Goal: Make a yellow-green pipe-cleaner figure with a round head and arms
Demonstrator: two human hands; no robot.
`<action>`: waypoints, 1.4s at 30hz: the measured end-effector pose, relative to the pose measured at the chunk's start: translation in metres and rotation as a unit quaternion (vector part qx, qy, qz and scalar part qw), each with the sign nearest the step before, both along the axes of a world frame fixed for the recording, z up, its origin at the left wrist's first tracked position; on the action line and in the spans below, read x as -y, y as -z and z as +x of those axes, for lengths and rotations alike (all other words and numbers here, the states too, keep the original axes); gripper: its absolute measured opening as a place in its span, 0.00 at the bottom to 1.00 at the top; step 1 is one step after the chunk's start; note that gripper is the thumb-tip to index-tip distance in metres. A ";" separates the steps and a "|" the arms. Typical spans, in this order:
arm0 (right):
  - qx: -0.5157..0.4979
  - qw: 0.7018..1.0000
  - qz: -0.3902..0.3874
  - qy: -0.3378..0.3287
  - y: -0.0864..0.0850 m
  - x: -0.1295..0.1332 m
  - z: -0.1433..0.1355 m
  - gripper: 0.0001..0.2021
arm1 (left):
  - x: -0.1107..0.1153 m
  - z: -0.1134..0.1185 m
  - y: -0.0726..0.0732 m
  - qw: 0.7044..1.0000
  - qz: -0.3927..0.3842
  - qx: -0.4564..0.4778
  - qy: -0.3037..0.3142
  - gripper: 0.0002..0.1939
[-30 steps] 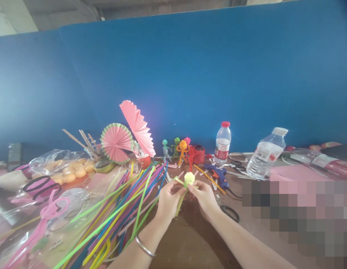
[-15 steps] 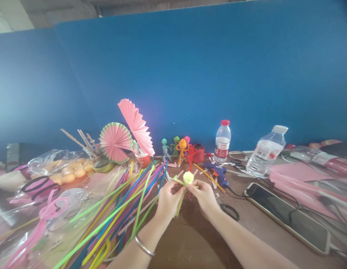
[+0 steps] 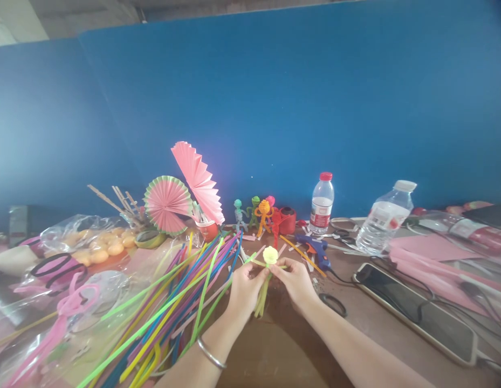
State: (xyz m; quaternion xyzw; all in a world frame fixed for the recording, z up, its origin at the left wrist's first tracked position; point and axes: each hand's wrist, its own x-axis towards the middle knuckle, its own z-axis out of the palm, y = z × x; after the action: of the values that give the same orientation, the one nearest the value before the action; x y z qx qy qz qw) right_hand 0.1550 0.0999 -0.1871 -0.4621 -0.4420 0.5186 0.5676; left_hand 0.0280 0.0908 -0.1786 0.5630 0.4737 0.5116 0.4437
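Note:
Between my hands is a yellow pipe-cleaner figure (image 3: pixel 263 293) with a round coiled top (image 3: pixel 270 255) and several strands hanging below. My left hand (image 3: pixel 247 285) pinches it from the left, thumb against fingers, near where a strand sticks out sideways. My right hand (image 3: pixel 294 280) pinches its other side just under the coiled top. Beyond my hands stand several small pipe-cleaner figures, among them an orange one (image 3: pixel 265 213) and a light blue one (image 3: pixel 239 214). A heap of coloured pipe cleaners (image 3: pixel 175 302) lies left of my left hand.
A blue glue gun (image 3: pixel 315 249) and black scissors (image 3: pixel 347 235) lie behind my right hand. Two water bottles (image 3: pixel 322 207) stand at the back. A phone (image 3: pixel 414 312) with cables lies right. Pink paper fans (image 3: pixel 167 202) and a bag of orange balls (image 3: pixel 100 242) are at left.
The yellow figure has turned slightly between my fingers and tilted, so its hanging strands show more and look spread apart. Both hands keep their pinch in nearly the same place.

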 end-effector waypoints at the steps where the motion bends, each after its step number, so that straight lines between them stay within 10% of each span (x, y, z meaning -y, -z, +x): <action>1: -0.001 1.000 0.001 -0.002 0.001 -0.001 0.000 0.11 | -0.001 -0.001 0.001 1.000 -0.002 0.004 0.001 0.11; 42: -0.037 0.998 0.031 -0.050 0.013 -0.002 -0.006 0.05 | -0.013 -0.003 0.019 0.988 0.012 0.146 0.047 0.11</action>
State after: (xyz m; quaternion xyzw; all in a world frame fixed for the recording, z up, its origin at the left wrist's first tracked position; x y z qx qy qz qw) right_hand 0.1491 0.1017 -0.2004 -0.4022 -0.4593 0.5487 0.5712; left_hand 0.0249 0.1035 -0.1978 0.5089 0.3705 0.5724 0.5255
